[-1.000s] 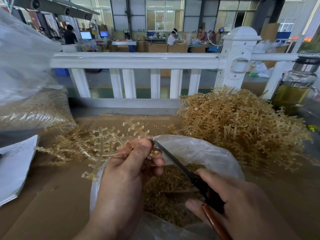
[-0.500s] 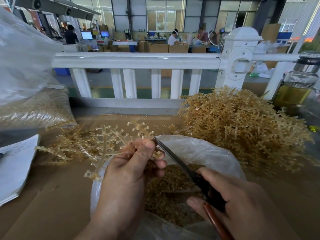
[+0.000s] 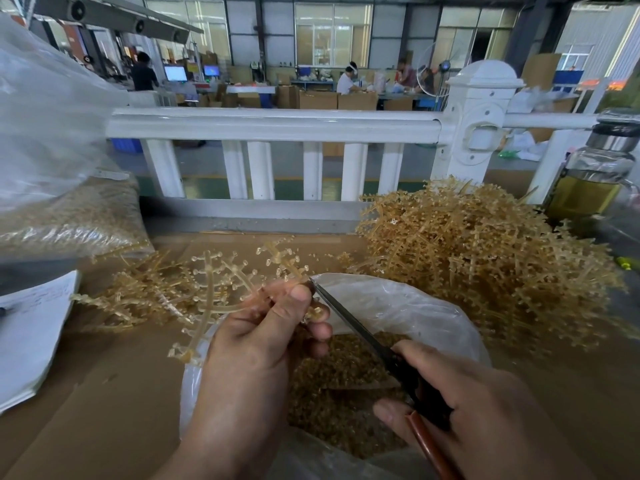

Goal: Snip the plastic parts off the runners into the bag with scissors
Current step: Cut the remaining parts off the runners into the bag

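My left hand (image 3: 258,344) pinches a translucent amber runner (image 3: 221,289) with small parts on its branches, held above the open clear plastic bag (image 3: 398,306). My right hand (image 3: 485,410) grips dark scissors (image 3: 367,337) with a reddish-brown handle; the blade tip meets the runner right at my left thumb. The bag holds a heap of small cut amber parts (image 3: 339,403). A big pile of uncut runners (image 3: 485,258) lies to the right, and a flatter scatter of runners (image 3: 145,292) lies to the left.
Everything sits on brown cardboard (image 3: 86,393). A large clear sack of amber parts (image 3: 69,216) stands at the left, white papers (image 3: 31,330) below it. A glass bottle of yellow liquid (image 3: 592,178) stands at the far right. A white railing (image 3: 277,129) runs behind.
The runner has shifted slightly in my left hand and the scissor tip has stayed against it by my thumb. My right hand has barely moved.
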